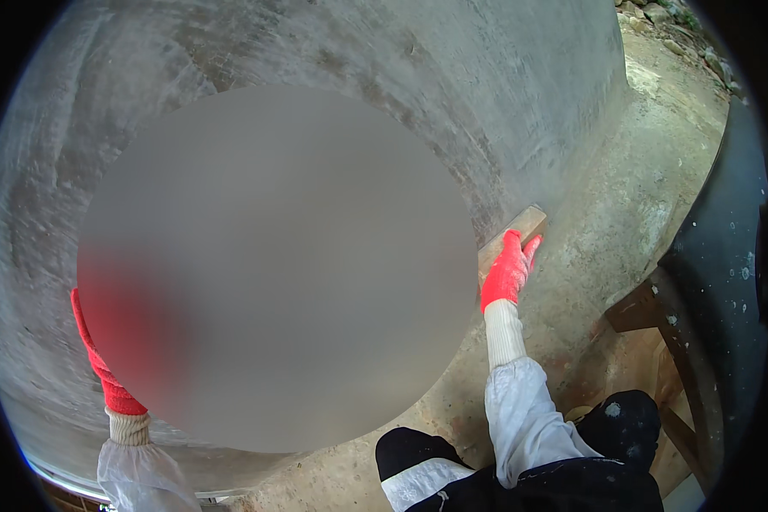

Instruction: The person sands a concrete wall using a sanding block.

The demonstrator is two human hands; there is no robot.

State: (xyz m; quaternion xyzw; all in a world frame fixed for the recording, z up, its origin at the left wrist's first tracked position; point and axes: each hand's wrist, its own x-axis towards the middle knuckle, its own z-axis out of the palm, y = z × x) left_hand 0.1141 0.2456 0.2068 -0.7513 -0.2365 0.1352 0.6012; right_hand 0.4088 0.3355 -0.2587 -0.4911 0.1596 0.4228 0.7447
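A grey, curved concrete wall (pixel 538 77) fills much of the view. My right hand (pixel 508 271), in a red-coated work glove with a cream cuff, grips a flat block (pixel 532 224) that looks like a sanding block. The block lies against the foot of the wall, its long side slanting up to the right. At the left, my left hand (pixel 96 354) wears the same kind of glove and rests against the wall with an outer finger stretched out. A large blurred patch hides most of that hand and the middle of the wall.
A rough concrete ledge (pixel 648 179) runs along the wall's base. To the right stands a dark, paint-spotted panel (pixel 734 230) beside brown supports (pixel 636 309). Stones (pixel 657 15) lie at the top right. My knees, in dark trousers, are close below.
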